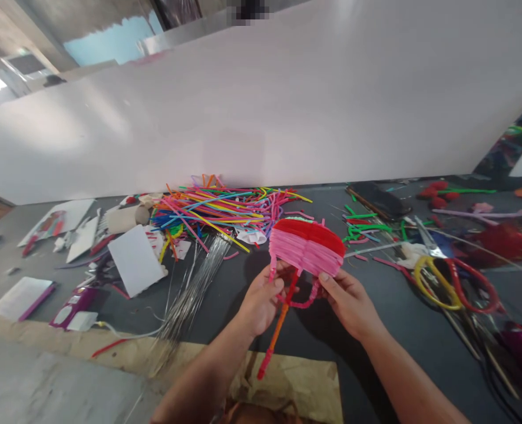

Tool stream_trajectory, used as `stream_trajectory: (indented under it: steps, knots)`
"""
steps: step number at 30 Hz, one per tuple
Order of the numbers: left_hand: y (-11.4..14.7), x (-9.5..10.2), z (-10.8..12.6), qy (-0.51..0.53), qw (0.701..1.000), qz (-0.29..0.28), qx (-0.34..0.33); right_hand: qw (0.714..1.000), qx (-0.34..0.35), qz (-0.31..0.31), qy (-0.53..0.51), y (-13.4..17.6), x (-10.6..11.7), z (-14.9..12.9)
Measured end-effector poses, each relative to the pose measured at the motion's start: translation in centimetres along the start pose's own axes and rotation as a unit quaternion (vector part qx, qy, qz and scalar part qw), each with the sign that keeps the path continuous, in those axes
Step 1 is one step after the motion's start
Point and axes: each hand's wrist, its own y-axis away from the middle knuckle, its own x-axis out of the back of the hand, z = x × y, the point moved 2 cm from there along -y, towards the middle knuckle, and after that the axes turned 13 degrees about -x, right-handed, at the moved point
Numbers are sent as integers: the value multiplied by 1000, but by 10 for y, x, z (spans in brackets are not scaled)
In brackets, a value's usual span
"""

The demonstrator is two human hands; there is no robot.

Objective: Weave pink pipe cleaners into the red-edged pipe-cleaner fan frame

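Head view: a broad, smooth white panel point(287, 100) rises behind a dark, matte tabletop point(225, 288). Along the tabletop's near edge runs creased brown paper point(309, 377). Against the foot of the panel lies a loose heap of fuzzy, many-coloured stems point(217, 206), thin and mostly straight.

In front of the person, just above the tabletop, is the fuzzy piece point(307, 250): a ribbed, dome-like panel of pink rows under a red band, with a curved pink strip below and a slim red, orange and pink stalk slanting towards the person. Left of it fans a bundle of bare, shiny wires point(194, 288); to the right lie scissors point(420, 282) with rounded yellow and red handles.

The left hand point(261, 300) is partly closed, thumb and fingers pinching the piece's lower left side. The right hand point(347, 297), also half curled, pinches its lower right corner. Short, fuzzy green clippings point(369, 228) lie scattered beyond.
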Motion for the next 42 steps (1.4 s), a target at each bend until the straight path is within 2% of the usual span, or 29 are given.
stream_trajectory:
  steps: [4, 6, 14, 23, 24, 26, 27, 28, 29, 31, 32, 34, 37, 42]
  knots:
    - [-11, 11, 3, -34, 997, 23, 70, 998, 6, -11, 65, 3, -1, -6]
    - [-14, 15, 1, -60, 994, 42, 80, 996, 10, -15, 92, 5, -4, -9]
    - [-14, 20, -9, -68, 992, 85, 58, 992, 3, -10, 123, 7, -10, -11]
    - [-11, 14, -10, -45, 994, 83, 63, 989, 6, 2, 147, 5, -11, -13]
    - [-11, 14, -11, -40, 993, 92, 56, 989, 16, 10, 148, 4, -10, -12]
    - [-12, 15, -12, -26, 993, 112, 33, 981, 68, 66, 172, 5, -7, -12]
    - [-12, 15, -13, -21, 992, 123, 22, 965, 117, 107, 207, 6, -6, -13]
    - [-12, 15, -14, -17, 991, 134, 11, 939, 175, 146, 258, 9, -7, -15]
    - [-11, 14, -14, -13, 990, 142, 3, 901, 235, 173, 320, 12, -8, -17]
    - [-10, 12, -16, -2, 988, 153, -7, 810, 330, 189, 447, 19, -17, -20]
    - [-9, 10, -16, 4, 988, 155, -11, 771, 354, 188, 494, 21, -22, -20]
    - [-7, 7, -16, 14, 988, 153, -16, 716, 367, 204, 557, 26, -30, -21]
    - [-4, 3, -18, 20, 989, 145, -8, 678, 354, 230, 602, 28, -38, -19]
    - [-3, 2, -19, 42, 991, 126, -7, 662, 370, 224, 613, 28, -38, -18]
